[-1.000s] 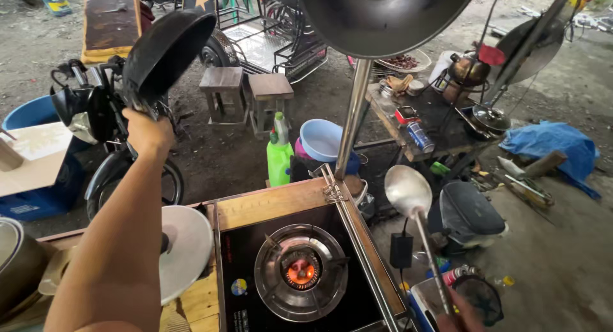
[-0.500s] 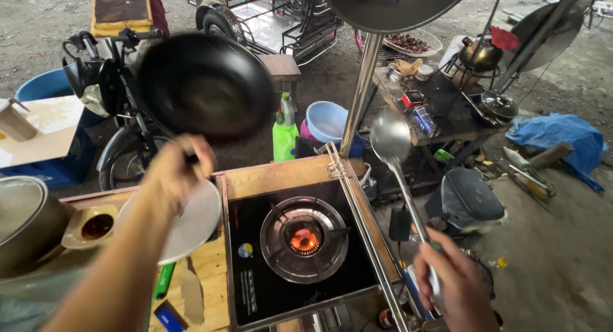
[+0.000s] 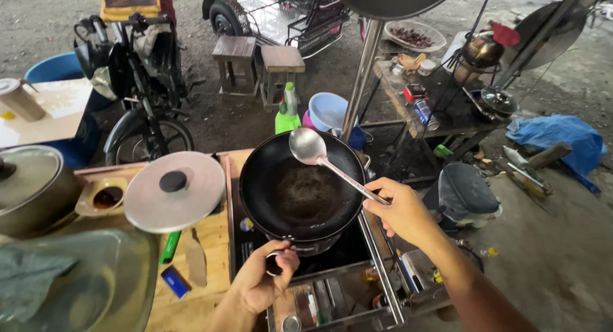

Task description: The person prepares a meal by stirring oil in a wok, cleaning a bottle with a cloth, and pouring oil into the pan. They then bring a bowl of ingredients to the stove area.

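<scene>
A black wok (image 3: 303, 195) sits on the gas stove (image 3: 246, 242), hiding the burner. My left hand (image 3: 262, 281) grips the wok's handle at its near edge. My right hand (image 3: 402, 211) holds a long steel ladle (image 3: 319, 156); its bowl hovers over the wok's far rim. The wok looks empty, with a dull smear in its middle.
A round metal lid (image 3: 174, 190) with a black knob lies left of the stove, beside a small dish of dark sauce (image 3: 105, 196) and a large pot (image 3: 32, 188). Behind stand a steel pole (image 3: 361, 76), a motorbike (image 3: 140, 83), two wooden stools (image 3: 258, 60) and a cluttered side table (image 3: 440, 121).
My left hand swung the wok down from the air onto the stove, covering the flame. My right hand brought the ladle in from the right over the wok.
</scene>
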